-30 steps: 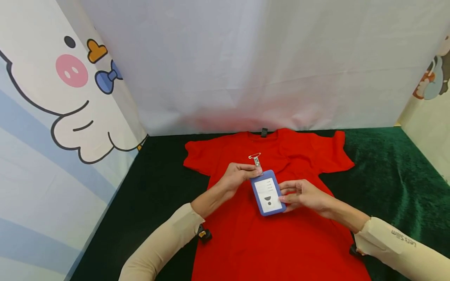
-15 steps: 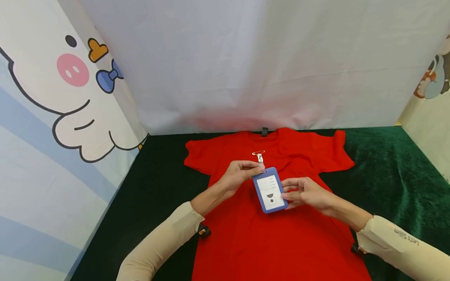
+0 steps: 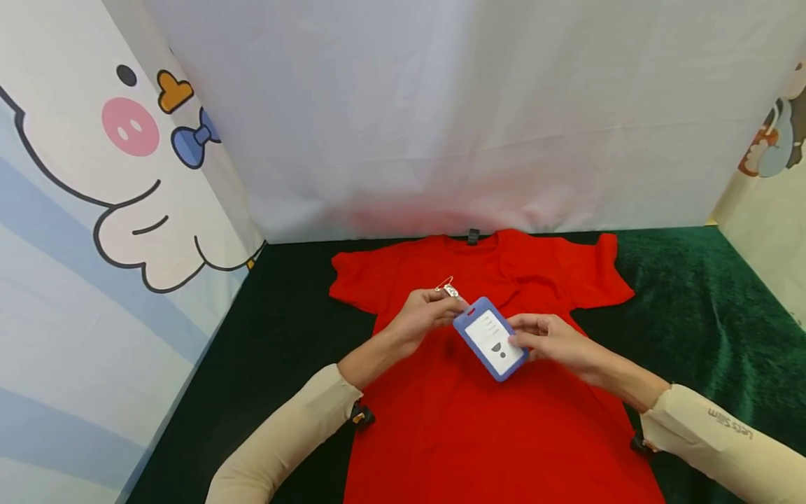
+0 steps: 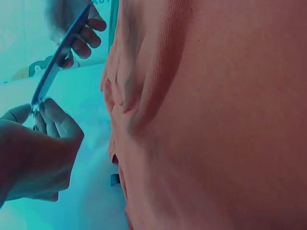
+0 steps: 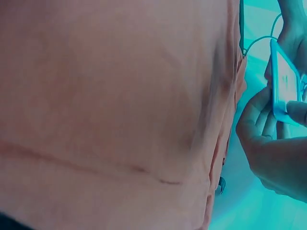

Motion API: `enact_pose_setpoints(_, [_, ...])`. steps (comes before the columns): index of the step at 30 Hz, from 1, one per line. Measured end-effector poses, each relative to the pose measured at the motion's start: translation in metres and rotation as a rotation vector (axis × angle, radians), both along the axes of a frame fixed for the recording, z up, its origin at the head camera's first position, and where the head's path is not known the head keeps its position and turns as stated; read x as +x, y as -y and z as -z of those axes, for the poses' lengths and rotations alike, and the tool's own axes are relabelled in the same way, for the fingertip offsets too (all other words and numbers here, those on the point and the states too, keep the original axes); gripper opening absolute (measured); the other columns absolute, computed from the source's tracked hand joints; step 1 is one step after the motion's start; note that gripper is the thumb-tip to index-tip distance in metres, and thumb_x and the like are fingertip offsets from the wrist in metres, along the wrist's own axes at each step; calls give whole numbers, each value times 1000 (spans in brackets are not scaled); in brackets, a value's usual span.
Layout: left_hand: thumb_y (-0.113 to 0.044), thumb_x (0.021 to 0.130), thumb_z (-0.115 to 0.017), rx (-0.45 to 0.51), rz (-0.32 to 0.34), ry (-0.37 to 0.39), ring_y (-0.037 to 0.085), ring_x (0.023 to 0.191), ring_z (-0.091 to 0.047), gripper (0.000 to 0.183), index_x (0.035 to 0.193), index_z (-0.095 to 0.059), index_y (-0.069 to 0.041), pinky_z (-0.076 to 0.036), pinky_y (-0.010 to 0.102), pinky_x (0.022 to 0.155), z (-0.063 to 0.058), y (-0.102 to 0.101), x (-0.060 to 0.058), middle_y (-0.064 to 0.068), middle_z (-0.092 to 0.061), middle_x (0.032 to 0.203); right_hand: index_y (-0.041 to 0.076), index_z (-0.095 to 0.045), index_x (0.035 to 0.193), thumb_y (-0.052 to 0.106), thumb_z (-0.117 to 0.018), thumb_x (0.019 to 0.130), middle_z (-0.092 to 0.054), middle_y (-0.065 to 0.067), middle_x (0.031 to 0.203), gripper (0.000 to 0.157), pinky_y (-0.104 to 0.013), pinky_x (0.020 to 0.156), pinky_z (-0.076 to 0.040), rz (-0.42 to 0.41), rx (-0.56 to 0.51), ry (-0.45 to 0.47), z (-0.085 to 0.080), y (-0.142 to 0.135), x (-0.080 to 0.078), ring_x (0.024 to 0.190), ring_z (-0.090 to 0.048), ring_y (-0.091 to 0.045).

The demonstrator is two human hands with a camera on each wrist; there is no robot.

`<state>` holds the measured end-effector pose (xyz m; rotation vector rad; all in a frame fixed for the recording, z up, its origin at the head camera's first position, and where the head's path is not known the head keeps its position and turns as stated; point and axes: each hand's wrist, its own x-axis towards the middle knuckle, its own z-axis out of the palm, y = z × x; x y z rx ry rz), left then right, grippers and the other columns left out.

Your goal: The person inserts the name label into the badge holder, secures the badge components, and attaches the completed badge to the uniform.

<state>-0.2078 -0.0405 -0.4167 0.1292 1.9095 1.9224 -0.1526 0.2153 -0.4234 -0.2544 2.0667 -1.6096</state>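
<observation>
Your left hand [image 3: 423, 316] pinches the metal clip [image 3: 446, 288] atop the blue badge holder [image 3: 490, 338]; your right hand [image 3: 549, 337] grasps its lower edge. The holder is held tilted above the chest of the red T-shirt [image 3: 478, 427], spread flat on the green cloth [image 3: 699, 315] near its back edge.

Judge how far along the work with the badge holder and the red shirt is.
Done: the red T-shirt lies spread flat. In hand: the left hand pinches the metal clip; the right hand holds the blue badge holder above the chest. Left: the clip is not yet on the fabric.
</observation>
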Motion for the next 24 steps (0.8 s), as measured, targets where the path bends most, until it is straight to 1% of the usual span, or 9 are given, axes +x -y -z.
enact_pose_setpoints(3, [-13, 98, -66, 35, 27, 56, 8, 80, -71, 29, 115, -70, 10, -61, 25, 85, 0, 1, 1, -2, -76, 88, -2, -54, 140, 28, -60, 104, -64, -12, 120, 48, -30, 88, -55, 5, 34, -14, -1, -1, -2, 102, -61, -21])
enact_pose_setpoints(6, [-13, 97, -69, 56, 69, 102, 9, 83, -72, 31, 118, -69, 10, -61, 29, 91, -2, -1, 4, -2, -76, 90, -1, -52, 142, 35, -59, 104, -63, -12, 119, 52, -29, 88, -54, -7, 46, 0, -2, 1, -5, 104, -59, -22])
enact_pose_setpoints(9, [-14, 96, -71, 53, 113, 121, 9, 84, -73, 31, 118, -70, 8, -60, 31, 95, -5, -5, 9, -3, -76, 91, 0, -54, 138, 38, -57, 105, -64, -11, 115, 51, -30, 87, -53, -23, 35, 1, -4, 8, -8, 101, -60, -23])
enact_pose_setpoints(12, [-16, 96, -72, 34, 125, 113, 9, 85, -72, 28, 116, -71, 5, -59, 31, 96, -7, -11, 15, -3, -74, 93, 0, -59, 129, 38, -57, 105, -64, -10, 107, 45, -30, 83, -54, -30, 10, -11, -6, 13, -8, 96, -61, -24])
enact_pose_setpoints(14, [-18, 97, -72, 7, 110, 100, 9, 85, -69, 27, 114, -72, 2, -59, 30, 96, -9, -12, 17, -3, -73, 94, 0, -61, 122, 37, -58, 105, -64, -9, 101, 41, -30, 80, -55, -20, -2, -22, -8, 14, -8, 93, -62, -23])
enact_pose_setpoints(19, [-20, 96, -73, -55, 109, 50, 12, 85, -63, 23, 108, -74, 0, -56, 29, 90, -9, -11, 18, -4, -70, 90, -1, -61, 124, 35, -61, 103, -65, -6, 96, 41, -30, 72, -58, 31, -4, -5, -10, 13, -7, 83, -66, -21])
enact_pose_setpoints(22, [-19, 95, -73, -68, 119, 17, 13, 85, -60, 20, 104, -74, -1, -54, 28, 86, -10, -9, 18, -5, -68, 86, 0, -62, 127, 36, -63, 102, -67, -4, 92, 43, -28, 67, -59, 57, 3, 9, -10, 14, -8, 77, -68, -18])
enact_pose_setpoints(24, [-19, 95, -73, -74, 131, 1, 14, 85, -59, 19, 104, -74, -2, -53, 28, 84, -9, -9, 18, -6, -68, 85, -1, -64, 124, 37, -64, 101, -68, -3, 89, 44, -27, 65, -59, 67, 8, 18, -10, 15, -9, 73, -68, -17])
